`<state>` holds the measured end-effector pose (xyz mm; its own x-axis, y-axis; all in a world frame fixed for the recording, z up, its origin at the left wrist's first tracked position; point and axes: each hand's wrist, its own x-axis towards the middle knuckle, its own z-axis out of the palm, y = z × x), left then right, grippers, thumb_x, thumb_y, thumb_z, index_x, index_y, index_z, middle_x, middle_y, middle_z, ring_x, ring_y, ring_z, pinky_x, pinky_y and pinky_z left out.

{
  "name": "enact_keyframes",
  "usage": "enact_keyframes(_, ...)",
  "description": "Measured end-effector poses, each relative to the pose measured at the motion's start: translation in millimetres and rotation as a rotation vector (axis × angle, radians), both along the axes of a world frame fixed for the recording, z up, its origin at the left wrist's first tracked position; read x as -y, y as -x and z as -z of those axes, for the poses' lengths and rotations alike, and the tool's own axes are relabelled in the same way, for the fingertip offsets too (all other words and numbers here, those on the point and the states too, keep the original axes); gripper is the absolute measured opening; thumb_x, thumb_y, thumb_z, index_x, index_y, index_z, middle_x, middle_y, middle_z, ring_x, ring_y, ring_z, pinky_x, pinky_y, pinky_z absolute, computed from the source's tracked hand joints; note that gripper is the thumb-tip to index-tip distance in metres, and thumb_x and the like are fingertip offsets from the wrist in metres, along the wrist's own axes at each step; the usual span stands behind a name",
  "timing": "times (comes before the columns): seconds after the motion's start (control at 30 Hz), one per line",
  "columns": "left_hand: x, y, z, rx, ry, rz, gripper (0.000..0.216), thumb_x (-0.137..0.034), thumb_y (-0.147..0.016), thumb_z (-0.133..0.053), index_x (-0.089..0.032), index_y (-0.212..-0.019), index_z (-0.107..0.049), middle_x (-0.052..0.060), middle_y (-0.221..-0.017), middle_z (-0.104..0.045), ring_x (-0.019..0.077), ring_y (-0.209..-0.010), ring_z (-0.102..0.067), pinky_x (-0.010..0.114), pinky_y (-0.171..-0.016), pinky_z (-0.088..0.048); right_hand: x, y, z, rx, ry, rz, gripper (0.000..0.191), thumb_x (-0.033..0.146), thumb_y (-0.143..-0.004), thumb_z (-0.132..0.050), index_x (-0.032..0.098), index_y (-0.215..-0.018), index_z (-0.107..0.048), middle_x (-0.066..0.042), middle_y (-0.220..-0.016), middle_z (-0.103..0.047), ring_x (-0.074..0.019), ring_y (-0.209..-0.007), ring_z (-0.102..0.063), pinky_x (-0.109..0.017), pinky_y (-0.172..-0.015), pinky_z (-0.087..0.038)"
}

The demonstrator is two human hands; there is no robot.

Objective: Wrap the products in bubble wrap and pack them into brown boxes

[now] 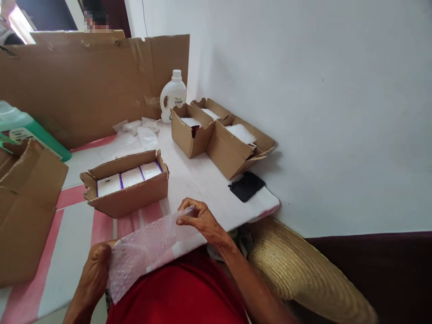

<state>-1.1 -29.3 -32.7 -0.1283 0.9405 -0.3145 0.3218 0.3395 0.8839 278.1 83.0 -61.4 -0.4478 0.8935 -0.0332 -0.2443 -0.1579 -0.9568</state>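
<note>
At the near edge of the surface [197,180], head view: a bubble wrap sheet [151,249] is stretched between both hands, over the edge of the surface and above the person's red garment [182,292]. Right hand [200,220] pinches the sheet's upper right corner between thumb and fingertips. Left hand [96,265] is closed on the lower left edge, its fingers hidden behind the wrap. Just beyond the sheet stands an open cardboard box [130,195], flaps up, holding a row of white packs [130,177] with purple edges. Further back, near the wall, two more open boxes touch each other: the smaller box [189,137] and the larger box [229,157], each with white padding inside. A white bottle [173,95] stands upright behind them. Loose wrap pieces [138,130] lie left of the smaller box. A black pouch [246,185] lies beside the larger box. Far left: a green bottle [32,132] and a flapped carton [23,211]. A cardboard sheet [84,81] stands along the back. A straw hat [303,274] sits below the surface, right.
</note>
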Motion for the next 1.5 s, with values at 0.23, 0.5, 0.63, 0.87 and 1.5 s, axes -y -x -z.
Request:
enact_keyframes(0.23, -7.9, -8.9, -17.4, -0.106, -0.145, 0.187, 0.039, -0.056, -0.086, -0.062, -0.021, -0.069, -0.056, -0.002, -0.066, -0.05, 0.0132, -0.064, -0.047, 0.023, -0.06, -0.043, 4.2, -6.0, -2.6, -0.033, -0.061, 0.024, 0.043, 0.044, -0.068, -0.09, 0.022, -0.074, -0.053, 0.005, -0.075, -0.05, -0.012, -0.066, -0.04, -0.025, -0.062, -0.031)
enact_keyframes(0.5, -10.7, 4.7, -21.4, -0.299, -0.326, 0.118, 0.026, -0.05, -0.085, -0.065, -0.024, -0.085, -0.066, 0.003, -0.089, -0.067, 0.0184, -0.085, -0.064, 0.026, -0.077, -0.051, 2.5, -6.7, 6.1, 0.066, -0.115, -0.049, 0.05, 0.065, -0.081, -0.071, 0.02, -0.07, -0.054, 0.003, -0.069, -0.046, -0.0122, -0.062, -0.035, -0.027, -0.059, -0.026)
enact_keyframes(0.63, -15.9, 3.0, -12.1, -0.27, -0.232, 0.053, 0.035, -0.056, -0.084, -0.063, -0.022, -0.085, -0.066, 0.002, -0.082, -0.068, 0.0187, -0.08, -0.064, 0.027, -0.073, -0.051, -2.2, -1.5, 13.8, 0.261, -0.098, -0.031, 0.038, 0.054, -0.084, -0.073, 0.019, -0.075, -0.061, 0.006, -0.064, -0.046, -0.011, -0.06, -0.037, -0.025, -0.057, -0.026)
enact_keyframes(0.87, -27.0, 2.9, 24.3, -0.448, -0.247, -0.077, 0.037, -0.057, -0.083, -0.059, -0.02, -0.084, -0.066, 0.002, -0.075, -0.067, 0.0172, -0.067, -0.059, 0.027, -0.063, -0.047, -25.9, 10.1, 28.1, 0.437, -0.196, 0.131, 0.037, 0.051, -0.087, -0.068, 0.019, -0.069, -0.059, 0.006, -0.062, -0.048, -0.0111, -0.06, -0.04, -0.025, -0.058, -0.029)
enact_keyframes(1.5, 9.7, -15.9, -8.6, -0.487, -0.651, 0.215, 0.011, -0.034, -0.091, -0.062, -0.025, -0.092, -0.069, 0.005, -0.1, -0.077, 0.0185, -0.088, -0.075, 0.026, -0.081, -0.058, 52.7, 47.9, -6.7, 0.676, -1.339, 0.077, 0.041, 0.042, -0.096, -0.065, 0.02, -0.131, -0.058, -0.012, -0.131, -0.064, -0.0267, -0.125, -0.05, -0.045, -0.105, -0.041)
